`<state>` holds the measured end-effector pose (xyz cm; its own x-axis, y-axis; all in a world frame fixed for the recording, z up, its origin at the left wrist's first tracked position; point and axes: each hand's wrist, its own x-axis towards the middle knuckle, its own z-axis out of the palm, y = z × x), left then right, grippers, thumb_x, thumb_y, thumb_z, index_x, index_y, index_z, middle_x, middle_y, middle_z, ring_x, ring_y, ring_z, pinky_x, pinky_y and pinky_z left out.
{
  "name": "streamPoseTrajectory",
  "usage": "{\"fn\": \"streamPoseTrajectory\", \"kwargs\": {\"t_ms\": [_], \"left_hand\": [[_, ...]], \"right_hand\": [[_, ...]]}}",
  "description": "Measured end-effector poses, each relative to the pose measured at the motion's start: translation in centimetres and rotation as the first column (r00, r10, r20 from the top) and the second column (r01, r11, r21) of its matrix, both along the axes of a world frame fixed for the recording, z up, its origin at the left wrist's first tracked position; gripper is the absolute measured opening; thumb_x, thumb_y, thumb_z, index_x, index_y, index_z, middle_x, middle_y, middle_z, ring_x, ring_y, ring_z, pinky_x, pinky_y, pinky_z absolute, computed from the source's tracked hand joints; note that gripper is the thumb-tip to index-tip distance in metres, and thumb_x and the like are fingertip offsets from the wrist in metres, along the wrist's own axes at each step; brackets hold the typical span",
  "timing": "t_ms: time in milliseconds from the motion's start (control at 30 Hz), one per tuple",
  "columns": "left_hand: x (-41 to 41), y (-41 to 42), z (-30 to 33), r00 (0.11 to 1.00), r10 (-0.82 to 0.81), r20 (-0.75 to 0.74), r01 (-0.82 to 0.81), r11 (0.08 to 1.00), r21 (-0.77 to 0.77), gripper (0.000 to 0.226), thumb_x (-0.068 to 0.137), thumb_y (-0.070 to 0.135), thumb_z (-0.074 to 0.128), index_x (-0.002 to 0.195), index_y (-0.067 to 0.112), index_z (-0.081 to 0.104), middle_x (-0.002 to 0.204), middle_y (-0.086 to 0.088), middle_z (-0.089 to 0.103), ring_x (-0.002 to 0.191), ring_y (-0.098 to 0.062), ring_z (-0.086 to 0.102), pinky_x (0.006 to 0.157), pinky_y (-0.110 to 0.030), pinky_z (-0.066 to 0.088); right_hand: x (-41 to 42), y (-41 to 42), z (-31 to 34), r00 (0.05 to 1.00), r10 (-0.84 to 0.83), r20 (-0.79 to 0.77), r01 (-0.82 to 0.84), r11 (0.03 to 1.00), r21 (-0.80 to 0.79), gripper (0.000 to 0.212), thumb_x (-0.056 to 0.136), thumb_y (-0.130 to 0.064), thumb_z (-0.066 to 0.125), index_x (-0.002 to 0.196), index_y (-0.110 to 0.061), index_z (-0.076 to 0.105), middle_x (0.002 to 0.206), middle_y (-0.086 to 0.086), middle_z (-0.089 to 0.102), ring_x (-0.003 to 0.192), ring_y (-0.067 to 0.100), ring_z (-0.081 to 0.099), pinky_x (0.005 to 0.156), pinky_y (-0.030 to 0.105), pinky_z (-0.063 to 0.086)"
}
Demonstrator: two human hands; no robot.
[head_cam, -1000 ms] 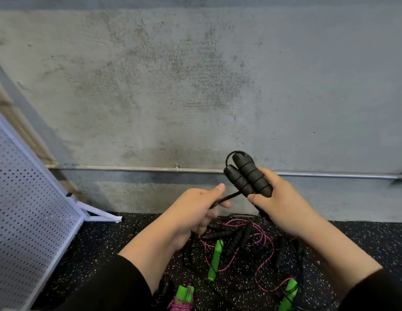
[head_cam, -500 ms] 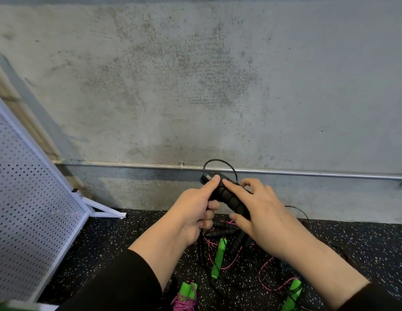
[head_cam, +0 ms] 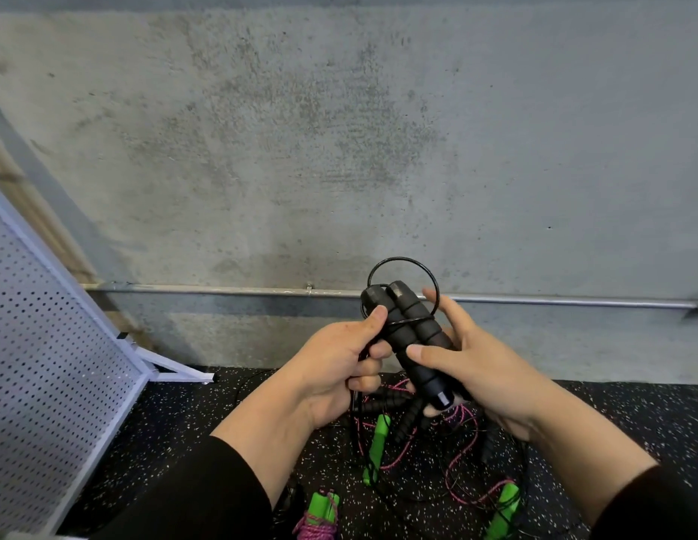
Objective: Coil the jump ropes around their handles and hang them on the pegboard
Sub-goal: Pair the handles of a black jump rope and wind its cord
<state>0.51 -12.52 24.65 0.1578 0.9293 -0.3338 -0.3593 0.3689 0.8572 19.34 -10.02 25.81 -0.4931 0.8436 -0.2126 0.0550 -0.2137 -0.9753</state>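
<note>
Two black foam handles (head_cam: 408,337) lie side by side, tilted with their tops leaning left, held up in front of the wall (head_cam: 339,150) just at the level of the metal pipe (head_cam: 223,290) that runs along it. The right hand (head_cam: 476,368) cradles the pair from the right, its thumb pressed across the lower part of the handles and its fingers curled behind them, with the index finger raised beside the upper end. The left hand (head_cam: 335,368) is closed on the thin black cord (head_cam: 402,263), pinching it against the left handle with the thumb tip. That cord rises in a round loop above the handle tops, and one turn of it crosses both handles near their middle. A strand drops from the left fist toward the floor (head_cam: 207,415).

Below the hands, on the speckled black floor, lies a tangle of other ropes (head_cam: 456,454): pink cord, black cord, several black handles and loose green handles (head_cam: 376,446). Nearer the lower edge sits a bundle (head_cam: 320,516) of green handles wrapped in pink cord. Left of the pipe's near end, a white pegboard (head_cam: 55,383) stands tilted on the floor, well apart from the hands. Black sleeves (head_cam: 191,496) cover both forearms.
</note>
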Motion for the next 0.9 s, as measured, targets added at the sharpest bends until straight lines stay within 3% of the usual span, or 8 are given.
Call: {"fn": "streamPoseTrajectory", "kwargs": {"t_ms": [100, 200, 367, 467, 567, 667, 800, 900], "left_hand": [[0.0, 0.2, -0.1, 0.999, 0.033, 0.013, -0.033, 0.999, -0.018, 0.03, 0.1, 0.042, 0.057, 0.086, 0.016, 0.052, 0.064, 0.003, 0.044, 0.046, -0.005, 0.02, 0.04, -0.017, 0.021], [0.1, 0.1, 0.0, 0.998, 0.056, 0.012, -0.056, 0.998, -0.024, 0.034, 0.099, 0.045, 0.058, 0.099, 0.012, 0.057, 0.064, 0.001, 0.047, 0.044, -0.005, 0.022, 0.039, -0.017, 0.021], [0.2, 0.2, 0.4, 0.997, 0.067, -0.039, -0.069, 0.995, -0.067, 0.067, 0.095, 0.059, 0.056, 0.128, 0.001, 0.062, 0.068, -0.002, 0.056, 0.045, -0.007, 0.027, 0.041, -0.018, 0.022], [0.2, 0.0, 0.6, 1.0, 0.0, -0.026, -0.001, 0.997, -0.072, 0.078, 0.086, 0.079, 0.047, 0.114, 0.008, 0.066, 0.073, -0.002, 0.054, 0.05, -0.009, 0.027, 0.046, -0.022, 0.022], [0.3, 0.0, 0.3, 0.995, 0.051, -0.084, -0.056, 0.997, -0.06, 0.059, 0.089, 0.067, 0.058, 0.103, 0.011, 0.067, 0.069, -0.002, 0.054, 0.048, -0.008, 0.026, 0.045, -0.021, 0.021], [0.5, 0.2, -0.2, 0.994, 0.098, -0.058, -0.099, 0.995, -0.011, 0.038, 0.099, 0.044, 0.059, 0.101, 0.006, 0.06, 0.068, -0.004, 0.056, 0.045, -0.008, 0.025, 0.042, -0.02, 0.022], [0.4, 0.2, 0.1, 0.994, 0.095, -0.062, -0.092, 0.995, 0.048, 0.031, 0.102, 0.036, 0.056, 0.094, 0.006, 0.056, 0.068, -0.004, 0.058, 0.043, -0.007, 0.024, 0.041, -0.019, 0.024], [0.6, 0.0, 0.3, 0.994, 0.068, -0.091, -0.061, 0.995, 0.079, 0.031, 0.103, 0.034, 0.055, 0.083, 0.01, 0.055, 0.069, -0.005, 0.06, 0.042, -0.007, 0.025, 0.043, -0.02, 0.022]], "right_hand": [[-0.1, 0.0, -0.1, 1.0, -0.008, -0.019, 0.01, 0.995, 0.095, 0.072, 0.092, -0.011, 0.071, 0.141, -0.053, 0.04, 0.115, 0.009, 0.068, 0.075, 0.031, 0.069, 0.055, 0.045, 0.061], [-0.5, -0.1, -0.2, 0.999, -0.037, -0.034, 0.041, 0.99, 0.135, 0.044, 0.093, -0.008, 0.069, 0.121, -0.042, 0.061, 0.115, 0.005, 0.066, 0.075, 0.033, 0.068, 0.053, 0.049, 0.061], [-0.5, 0.2, -0.1, 0.994, -0.103, 0.029, 0.098, 0.986, 0.138, 0.03, 0.092, -0.007, 0.07, 0.099, -0.036, 0.074, 0.089, 0.018, 0.066, 0.058, 0.028, 0.061, 0.05, 0.043, 0.06], [-0.5, 0.3, 0.2, 0.988, -0.116, 0.098, 0.087, 0.962, 0.26, 0.031, 0.092, -0.005, 0.07, 0.096, -0.035, 0.079, 0.093, -0.007, 0.072, 0.067, 0.016, 0.066, 0.054, 0.032, 0.061], [-0.7, 0.2, 0.2, 0.962, -0.111, 0.251, -0.019, 0.885, 0.466, 0.029, 0.091, -0.006, 0.072, 0.1, -0.033, 0.079, 0.121, -0.031, 0.063, 0.097, -0.005, 0.065, 0.065, 0.011, 0.053], [-0.6, 0.4, -0.3, 0.953, -0.135, 0.271, -0.018, 0.868, 0.496, 0.03, 0.091, -0.018, 0.074, 0.107, -0.042, 0.067, 0.115, -0.021, 0.067, 0.086, 0.007, 0.068, 0.064, 0.023, 0.058], [-0.6, 0.2, 0.4, 0.975, -0.221, -0.003, 0.221, 0.975, 0.039, 0.055, 0.08, -0.056, 0.068, 0.128, -0.033, 0.051, 0.114, 0.004, 0.071, 0.077, 0.024, 0.072, 0.062, 0.048, 0.062], [-0.3, -0.1, 1.0, 0.998, -0.067, -0.007, 0.064, 0.971, -0.228, 0.053, 0.089, -0.06, 0.057, 0.121, -0.019, 0.068, 0.114, 0.022, 0.071, 0.074, 0.028, 0.066, 0.077, 0.049, 0.062]]}}
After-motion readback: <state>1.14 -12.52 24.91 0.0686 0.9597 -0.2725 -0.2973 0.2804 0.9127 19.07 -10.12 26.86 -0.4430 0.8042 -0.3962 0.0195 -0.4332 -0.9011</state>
